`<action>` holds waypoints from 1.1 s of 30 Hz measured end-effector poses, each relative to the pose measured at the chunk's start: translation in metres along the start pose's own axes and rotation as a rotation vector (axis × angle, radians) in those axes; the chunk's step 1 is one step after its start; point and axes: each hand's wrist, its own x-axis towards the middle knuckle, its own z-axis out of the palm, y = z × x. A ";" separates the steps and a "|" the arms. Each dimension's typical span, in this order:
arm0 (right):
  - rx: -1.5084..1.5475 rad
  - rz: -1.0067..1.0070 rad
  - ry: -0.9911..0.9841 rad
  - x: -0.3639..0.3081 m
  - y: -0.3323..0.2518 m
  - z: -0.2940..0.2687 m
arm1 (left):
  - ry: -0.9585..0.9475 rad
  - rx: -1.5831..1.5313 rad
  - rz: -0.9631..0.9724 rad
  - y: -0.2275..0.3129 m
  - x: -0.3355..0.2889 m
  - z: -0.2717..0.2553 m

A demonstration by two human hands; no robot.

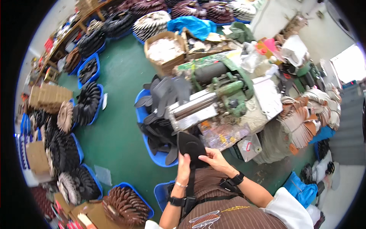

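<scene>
A black insole (pixel 190 145) is held up in front of my body, its broad rounded end pointing away from me. My left hand (pixel 183 168) pinches its left edge, thumb on top. From the other side my right hand (pixel 215 159) grips its near right edge, also with the thumb on the upper face. Just beyond sits a blue tub (pixel 140 114) heaped with loose black and dark grey insoles (pixel 167 91). The green roller machine (pixel 232 91), with its shiny metal rollers (pixel 198 105), stands on the worktable (pixel 232 131) ahead and to the right.
Stacked pale and tan insoles (pixel 301 118) rise right of the table. An open carton (pixel 166 49) of white pieces stands behind the tub. More blue tubs of fanned insoles line the left, including a brown pile (pixel 127 206). A blue bag (pixel 299 189) lies at right on the green floor (pixel 118 103).
</scene>
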 end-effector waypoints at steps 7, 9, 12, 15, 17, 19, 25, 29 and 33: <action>-0.151 -0.332 0.885 -0.032 0.001 -0.155 | 0.190 0.143 -0.043 -0.014 -0.023 -0.039; -0.434 -0.180 1.092 -0.034 0.036 -0.261 | 0.263 0.244 -0.083 -0.028 -0.023 -0.050; -0.276 -0.167 1.172 0.002 0.000 -0.335 | 0.344 0.531 -0.083 -0.042 -0.045 -0.077; 0.351 -0.270 0.919 0.033 -0.042 -0.399 | 0.428 0.698 -0.176 -0.040 -0.082 -0.078; 0.375 -0.328 1.086 0.035 -0.027 -0.434 | 0.369 0.788 -0.237 -0.060 -0.099 -0.086; 0.209 -0.221 1.162 0.013 0.000 -0.473 | 0.273 0.945 -0.267 -0.085 -0.105 -0.084; 0.074 0.136 0.560 0.058 0.095 -0.244 | 0.199 1.015 -0.393 -0.096 -0.158 -0.049; 0.307 0.071 0.444 0.092 0.107 -0.165 | 0.179 0.954 -0.456 -0.095 -0.167 -0.045; 0.457 0.006 0.486 0.129 0.115 -0.140 | 0.365 0.966 -0.390 -0.099 -0.178 -0.059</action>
